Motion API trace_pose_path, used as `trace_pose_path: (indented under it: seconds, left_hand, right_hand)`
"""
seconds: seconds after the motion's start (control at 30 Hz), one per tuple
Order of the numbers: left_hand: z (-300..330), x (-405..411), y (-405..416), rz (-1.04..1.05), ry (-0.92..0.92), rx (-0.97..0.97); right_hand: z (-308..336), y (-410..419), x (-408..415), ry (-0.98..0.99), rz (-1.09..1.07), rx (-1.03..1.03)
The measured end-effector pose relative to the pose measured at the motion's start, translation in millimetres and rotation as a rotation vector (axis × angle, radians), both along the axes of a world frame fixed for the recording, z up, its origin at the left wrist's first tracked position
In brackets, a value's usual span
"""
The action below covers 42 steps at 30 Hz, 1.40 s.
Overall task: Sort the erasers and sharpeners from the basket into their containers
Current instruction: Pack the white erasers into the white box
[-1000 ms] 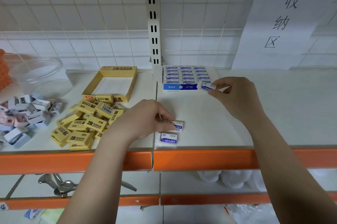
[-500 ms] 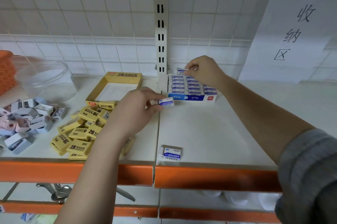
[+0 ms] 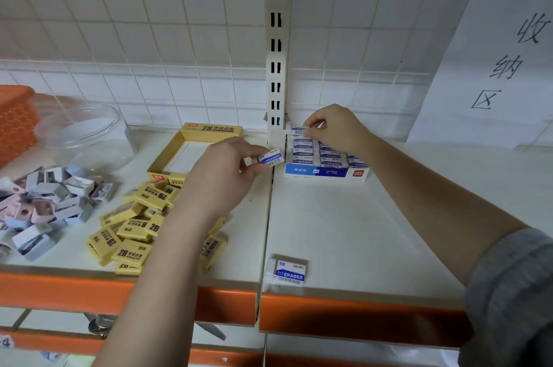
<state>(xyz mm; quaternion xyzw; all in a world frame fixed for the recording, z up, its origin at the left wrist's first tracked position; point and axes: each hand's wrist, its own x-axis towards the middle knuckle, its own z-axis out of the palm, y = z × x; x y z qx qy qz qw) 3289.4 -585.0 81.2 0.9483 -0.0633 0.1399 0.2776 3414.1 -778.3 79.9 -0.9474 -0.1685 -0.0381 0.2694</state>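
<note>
Fingers (image 3: pixel 311 125) of right hand (image 3: pixel 335 130) pinched on eraser (image 3: pixel 297 129) at blue box (image 3: pixel 326 172); second eraser (image 3: pixel 270 157) pinched by left hand (image 3: pixel 221 175). Likely light, firm; best gripped by long sides.

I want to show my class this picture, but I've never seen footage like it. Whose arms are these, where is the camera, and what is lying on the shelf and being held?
There is no machine: a person wears a camera on the head, looking down at both bare hands. The left hand pinches a white eraser. The right hand pinches another eraser at the back of the blue eraser box. On the shelf lie a loose eraser, yellow erasers, a yellow box, sharpeners and a clear jar.
</note>
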Motion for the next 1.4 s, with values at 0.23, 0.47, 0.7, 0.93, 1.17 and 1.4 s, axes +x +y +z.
trace_pose_path:
  seconds: [0.23, 0.47, 0.7, 0.93, 1.17, 1.4]
  left_hand:
    - [10, 12, -2, -0.021, -0.002, 0.009]
    - [30, 75, -11, -0.063, -0.046, -0.055]
    - [31, 123, -55, -0.253, 0.071, -0.011]
    - [17, 132, -69, -0.295, 0.164, 0.068]
    - [13, 130, -69, -0.31, 0.193, 0.101]
    - [15, 123, -66, -0.288, 0.15, 0.087]
  right_hand:
    - [4, -5, -8, 0.011, -0.047, 0.002]
    - [11, -35, -65, 0.037, -0.062, -0.065]
    - [6, -70, -129, 0.019, -0.162, -0.003]
    - [-23, -80, -159, 0.021, -0.233, 0.019]
    - [-53, -79, -177, -0.199, -0.157, 0.056]
    - [-58, -78, -175, -0.233, -0.141, 0.064]
